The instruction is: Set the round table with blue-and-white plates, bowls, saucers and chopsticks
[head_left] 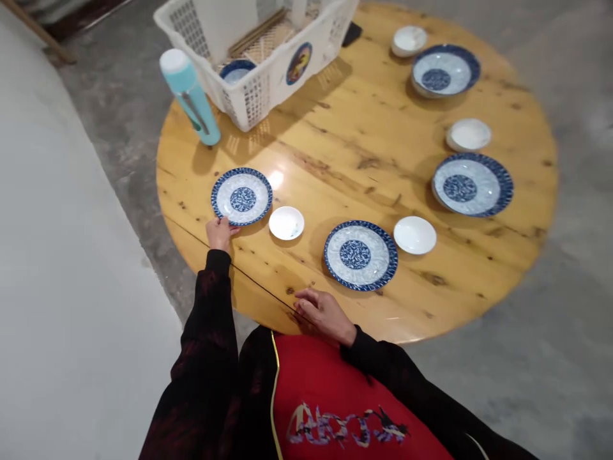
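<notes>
My left hand (220, 234) grips the near rim of a blue-and-white plate (242, 197) at the left of the round wooden table (325, 179), thumb on top and fingers beneath the edge. Just right of that plate sits a small white dish (286, 223). My right hand (324, 314) hovers or rests at the table's near edge, holding nothing, its fingers loosely curled and apart. Nearest to it is a second blue-and-white plate (361, 255), with another small white dish (414, 235) beside it.
A white plastic basket (268, 96) at the back holds a blue-rimmed bowl (237, 71) and sticks. A light-blue bottle (190, 96) stands beside it. On the right are two blue-rimmed dishes (472, 185) (445, 70) and small white dishes (468, 135) (409, 41). A wall (71, 255) is left.
</notes>
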The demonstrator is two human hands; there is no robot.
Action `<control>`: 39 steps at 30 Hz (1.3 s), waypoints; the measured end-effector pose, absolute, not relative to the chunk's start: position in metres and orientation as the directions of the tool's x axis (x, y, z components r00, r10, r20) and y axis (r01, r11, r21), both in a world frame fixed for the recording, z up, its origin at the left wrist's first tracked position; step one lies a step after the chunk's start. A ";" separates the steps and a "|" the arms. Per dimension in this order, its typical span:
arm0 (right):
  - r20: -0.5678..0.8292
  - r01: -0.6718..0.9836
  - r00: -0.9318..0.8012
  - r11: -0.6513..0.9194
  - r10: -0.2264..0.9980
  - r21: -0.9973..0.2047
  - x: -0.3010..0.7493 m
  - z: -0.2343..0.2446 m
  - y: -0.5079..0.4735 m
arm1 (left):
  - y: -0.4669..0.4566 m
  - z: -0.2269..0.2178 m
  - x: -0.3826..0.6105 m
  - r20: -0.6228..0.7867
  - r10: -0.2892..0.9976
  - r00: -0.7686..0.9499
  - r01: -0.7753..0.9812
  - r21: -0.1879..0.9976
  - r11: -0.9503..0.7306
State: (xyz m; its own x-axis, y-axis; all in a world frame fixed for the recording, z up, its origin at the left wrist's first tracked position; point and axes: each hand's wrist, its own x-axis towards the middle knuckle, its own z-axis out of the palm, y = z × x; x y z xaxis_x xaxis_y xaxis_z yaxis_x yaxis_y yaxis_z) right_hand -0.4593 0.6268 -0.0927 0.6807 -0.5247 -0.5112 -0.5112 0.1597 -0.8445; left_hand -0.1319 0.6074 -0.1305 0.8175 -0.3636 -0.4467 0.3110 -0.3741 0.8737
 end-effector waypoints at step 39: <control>-0.302 -0.951 0.287 -0.234 -0.909 -0.201 -0.589 -0.115 0.494 | 0.565 -0.074 -0.346 -0.454 -0.834 0.312 -0.707 0.475 -0.523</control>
State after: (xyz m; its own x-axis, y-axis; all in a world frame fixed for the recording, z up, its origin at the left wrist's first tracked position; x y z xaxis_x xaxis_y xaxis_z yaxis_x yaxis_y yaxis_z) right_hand -0.5888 0.4941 -0.1155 0.2870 -0.9092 -0.3018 -0.9513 -0.2336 -0.2010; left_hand -0.3463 0.5650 -0.0741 0.3123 -0.8345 -0.4540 -0.7072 -0.5233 0.4754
